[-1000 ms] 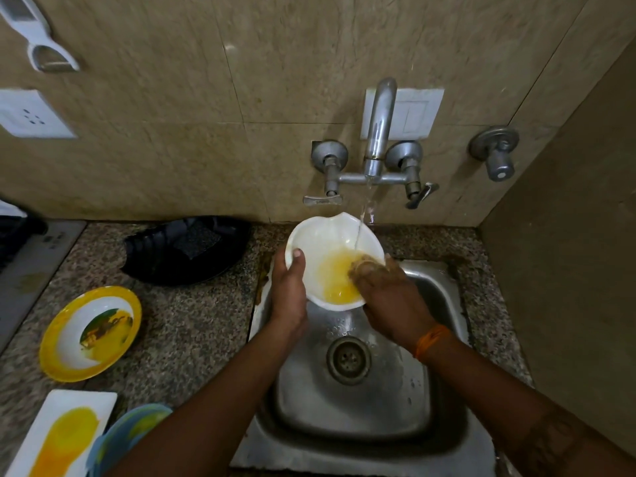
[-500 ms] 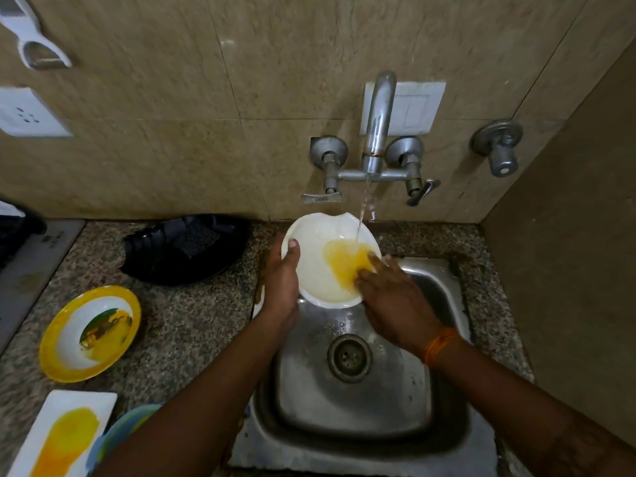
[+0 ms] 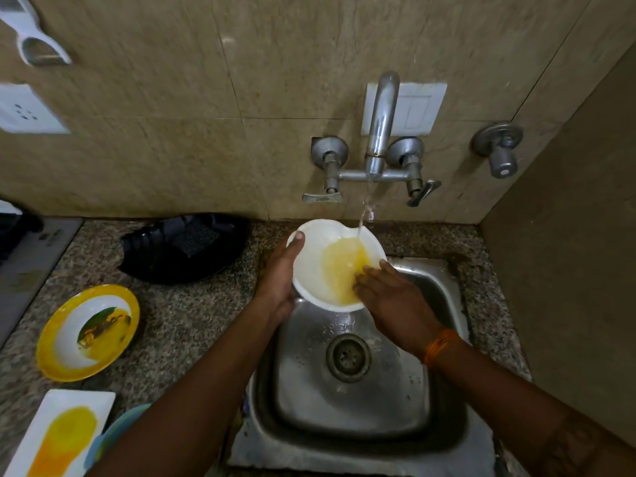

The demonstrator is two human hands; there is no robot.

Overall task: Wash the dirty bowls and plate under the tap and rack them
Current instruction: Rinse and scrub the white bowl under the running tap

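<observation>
Left hand (image 3: 280,273) grips the white bowl (image 3: 311,266) by its left rim, thumb hooked over the edge, holding it tilted above the back of the steel sink (image 3: 347,425). Right hand (image 3: 392,297) lies with straight fingers pressed into the yellow residue inside the bowl, gripping nothing. Water from the tap (image 3: 380,122) falls into the bowl.

Risks, as a judgement: the wet rim could slip from the one-handed grip and drop into the sink, and the stream striking the tilted bowl could splash yellow water onto the granite counter (image 3: 192,315).

Counted: one bowl in hand; one yellow-rimmed bowl (image 3: 87,333), one white rectangular plate (image 3: 58,438) and one blue dish (image 3: 117,432), mostly hidden, wait dirty on the counter at left. One black basket (image 3: 186,247) sits near the wall. One drain, two tap handles.
</observation>
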